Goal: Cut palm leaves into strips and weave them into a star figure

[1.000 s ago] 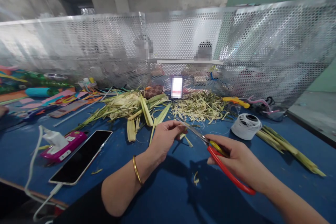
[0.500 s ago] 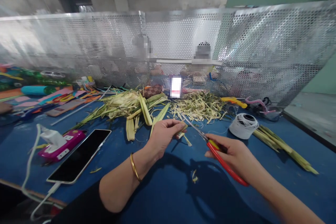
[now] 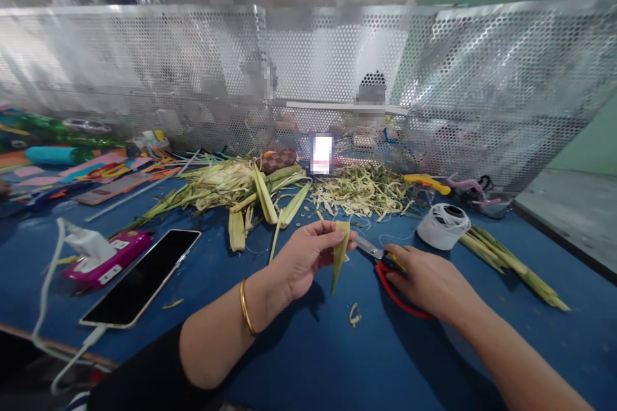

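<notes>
My left hand (image 3: 308, 250) pinches a narrow green strip of leaf (image 3: 340, 253) between thumb and fingers; the strip hangs down to a point. In my right hand (image 3: 424, 279) are red-and-yellow-handled scissors (image 3: 370, 249), with their blades pointing left toward the fingers of my left hand. The blade tips are hidden behind those fingers and the strip. On the blue table (image 3: 308, 353) below lies a small curled scrap (image 3: 355, 314). Behind my hands are a heap of pale green leaves (image 3: 226, 186) and a pile of thin cut shreds (image 3: 366, 189).
A spool of white thread (image 3: 443, 228) and a bundle of stalks (image 3: 520, 270) lie to the right. To the left are a phone (image 3: 144, 276) on a cable and a magenta power strip (image 3: 108, 263). A perforated metal screen (image 3: 193, 70) stands across the back.
The scissor blades have closed some way and come up to my left hand. My left hand has turned, so the leaf strip now hangs in plain sight. The view has tilted slightly down.
</notes>
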### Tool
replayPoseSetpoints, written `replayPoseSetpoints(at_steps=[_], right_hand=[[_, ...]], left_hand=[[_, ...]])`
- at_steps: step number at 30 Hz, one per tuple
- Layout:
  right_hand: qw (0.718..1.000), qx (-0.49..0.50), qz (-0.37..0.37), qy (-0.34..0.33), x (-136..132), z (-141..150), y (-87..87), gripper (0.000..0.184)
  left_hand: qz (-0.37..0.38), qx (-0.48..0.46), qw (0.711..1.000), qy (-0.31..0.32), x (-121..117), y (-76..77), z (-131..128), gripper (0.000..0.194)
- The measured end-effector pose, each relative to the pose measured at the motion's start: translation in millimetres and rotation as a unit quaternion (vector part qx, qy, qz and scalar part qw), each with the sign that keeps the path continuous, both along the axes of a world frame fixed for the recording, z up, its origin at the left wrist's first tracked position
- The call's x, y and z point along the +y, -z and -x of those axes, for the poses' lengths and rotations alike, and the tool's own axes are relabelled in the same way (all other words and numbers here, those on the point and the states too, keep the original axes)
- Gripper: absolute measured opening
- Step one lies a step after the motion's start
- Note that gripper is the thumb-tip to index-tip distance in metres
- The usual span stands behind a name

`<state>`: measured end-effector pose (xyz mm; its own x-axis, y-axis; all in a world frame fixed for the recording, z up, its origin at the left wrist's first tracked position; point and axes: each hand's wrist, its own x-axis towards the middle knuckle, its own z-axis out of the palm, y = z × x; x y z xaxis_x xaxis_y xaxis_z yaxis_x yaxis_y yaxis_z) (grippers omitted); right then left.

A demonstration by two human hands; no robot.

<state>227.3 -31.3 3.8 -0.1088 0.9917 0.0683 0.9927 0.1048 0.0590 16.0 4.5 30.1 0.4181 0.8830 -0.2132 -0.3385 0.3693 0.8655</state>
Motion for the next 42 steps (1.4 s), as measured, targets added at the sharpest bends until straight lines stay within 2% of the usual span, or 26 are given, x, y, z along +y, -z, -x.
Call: replayPoseSetpoints(at_steps=[3, 5, 6, 8, 9, 10, 12, 13, 15, 18, 20, 25, 27, 30, 33, 38, 42], right_hand=[[1.0, -0.011, -0.005, -0.011, -2, -2, -2.1, 0.03], [0.999, 0.009, -0.045, -0.011, -3, -1, -4.8, 0.027], [0.996, 0.047, -0.075, -0.013, -4, 1, -6.5, 0.026], [0.974, 0.194, -0.116, -0.028, -6, 11, -9.8, 0.028], [0.948, 0.296, -0.109, -0.04, -8, 18, -10.9, 0.03], [0.911, 0.403, -0.071, -0.049, -9, 27, -11.6, 0.031], [0.828, 0.555, 0.043, -0.06, -11, 43, -11.4, 0.035], [0.802, 0.592, 0.057, -0.047, -12, 50, -10.7, 0.035], [0.779, 0.625, 0.058, -0.017, -13, 57, -9.0, 0.034], [0.776, 0.63, 0.029, 0.028, -13, 57, -7.6, 0.033], [0.786, 0.617, -0.006, 0.038, -13, 52, -7.5, 0.03], [0.851, 0.512, -0.114, -0.016, -15, 43, -5.9, 0.019], [0.876, 0.464, -0.126, -0.044, -16, 41, -5.7, 0.018], [0.895, 0.424, -0.125, -0.056, -15, 37, -8.7, 0.017], [0.885, 0.455, -0.093, -0.023, -14, 30, -15.7, 0.017], [0.823, 0.565, -0.008, 0.049, -13, 19, -26.0, 0.025], [0.816, 0.575, -0.003, 0.06, -10, 16, -23.9, 0.022]], left_hand=[[0.01, -0.012, 1.0, 0.002, -5, 4.5, -4, 0.017], [0.005, -0.015, 1.0, 0.0, -8, 7.3, -6, 0.02], [-0.003, -0.013, 1.0, -0.002, -9, 8.6, -7, 0.021], [-0.031, -0.001, 0.999, -0.017, -11, 10.9, -10, 0.021], [-0.048, 0.005, 0.998, -0.028, -12, 11.9, -12, 0.021], [-0.064, 0.009, 0.997, -0.036, -14, 12.9, -13, 0.021], [-0.088, 0.004, 0.995, -0.036, -16, 14.6, -15, 0.02], [-0.096, 0.001, 0.995, -0.034, -16, 15.4, -16, 0.02], [-0.109, 0.004, 0.993, -0.042, -17, 16.7, -17, 0.019], [-0.128, 0.036, 0.989, -0.07, -16, 17.8, -17, 0.017], [-0.139, 0.051, 0.987, -0.068, -16, 17.1, -17, 0.016], [-0.147, 0.081, 0.986, -0.017, -18, 12.2, -15, 0.01], [-0.158, 0.113, 0.981, -0.002, -17, 12.1, -14, 0.011], [-0.206, 0.173, 0.963, -0.024, -14, 15.4, -14, 0.011], [-0.256, 0.229, 0.938, -0.055, -12, 19.7, -13, 0.011], [-0.29, 0.287, 0.911, -0.06, -13, 22.2, -12, 0.013], [-0.323, 0.307, 0.893, -0.059, -15, 24.1, -12, 0.015]])
